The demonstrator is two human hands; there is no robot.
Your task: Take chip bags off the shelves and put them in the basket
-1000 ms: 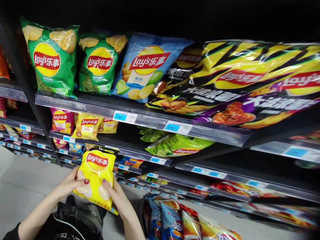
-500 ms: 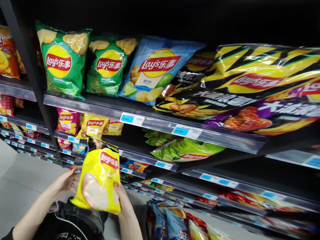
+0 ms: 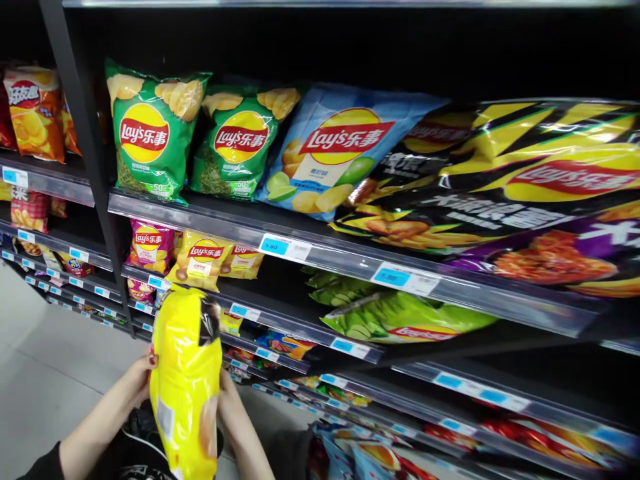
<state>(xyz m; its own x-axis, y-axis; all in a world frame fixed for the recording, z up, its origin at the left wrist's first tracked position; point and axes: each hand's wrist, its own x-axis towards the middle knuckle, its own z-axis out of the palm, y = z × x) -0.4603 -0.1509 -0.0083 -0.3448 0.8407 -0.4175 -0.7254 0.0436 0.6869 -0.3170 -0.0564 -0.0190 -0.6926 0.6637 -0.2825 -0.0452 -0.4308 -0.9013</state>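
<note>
A bright yellow bag of potato chips (image 3: 183,373) is held up in front of me, turned so that its side and back seam show. A dark patch shows near its top right; I cannot tell whether it belongs to this bag or to another behind it. My left hand (image 3: 140,375) grips the bag's left edge, a red-nailed fingertip showing there. My right hand (image 3: 226,393) holds the right edge, most of its fingers hidden behind the bag. Beyond it, yellow chip bags (image 3: 203,259) stand on the second shelf beside a magenta bag (image 3: 150,247).
The upper shelf carries green bags (image 3: 145,137), a blue bag (image 3: 327,150) and large black-and-yellow bags (image 3: 540,173). Green bags (image 3: 400,320) lie on the shelf below. A clear price rail (image 3: 340,257) runs along the shelf edge. More bags (image 3: 360,453) stand low in front.
The yellow bag has turned from its printed front to its side and back. My left hand has come onto its left edge. The view has shifted, moving the shelves rightward.
</note>
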